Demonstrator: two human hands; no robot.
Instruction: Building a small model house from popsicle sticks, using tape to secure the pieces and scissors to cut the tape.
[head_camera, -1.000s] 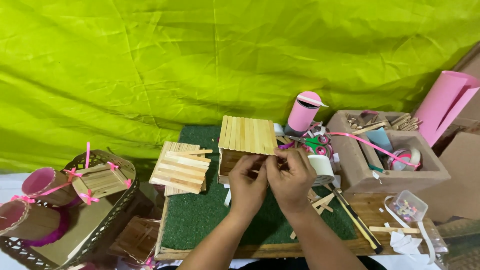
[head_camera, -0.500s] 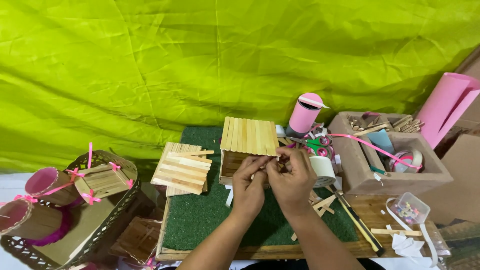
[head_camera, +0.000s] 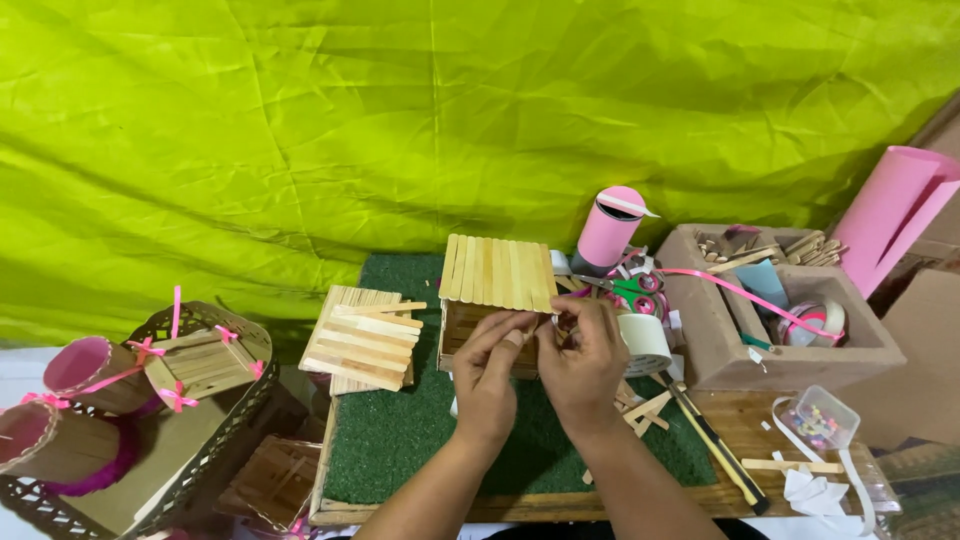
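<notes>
1. Small wooden stick house (head_camera: 490, 300): standing on the green turf mat (head_camera: 400, 440), near its far edge, flat slatted roof on top, front wall facing the wearer.
2. Left hand (head_camera: 487, 375): hovering right in front of the house's front wall, fingertips pressed together and pinching a small pale piece (head_camera: 527, 330), too small to identify.
3. Right hand (head_camera: 585, 355): meeting the left at the same spot, fingers curled inward and pinching that piece from the other side; contact with the wall itself not being discernible.
4. Handling, as a judgement: appearing light and stiff, being built of thin glued sticks; joints likely fragile, so gripping low on the side walls rather than lifting by the roof overhang or squeezing single slats.
5. Surroundings:
   - loose stick panel stack (head_camera: 362, 340) lying just left of the house;
   - pink tube (head_camera: 608, 228) and tape roll (head_camera: 645, 342) standing just right;
   - cardboard box (head_camera: 700, 350) of supplies sitting farther right;
   - pink-ribboned stick crafts on a lattice tray (head_camera: 210, 440) resting at far left.
</notes>
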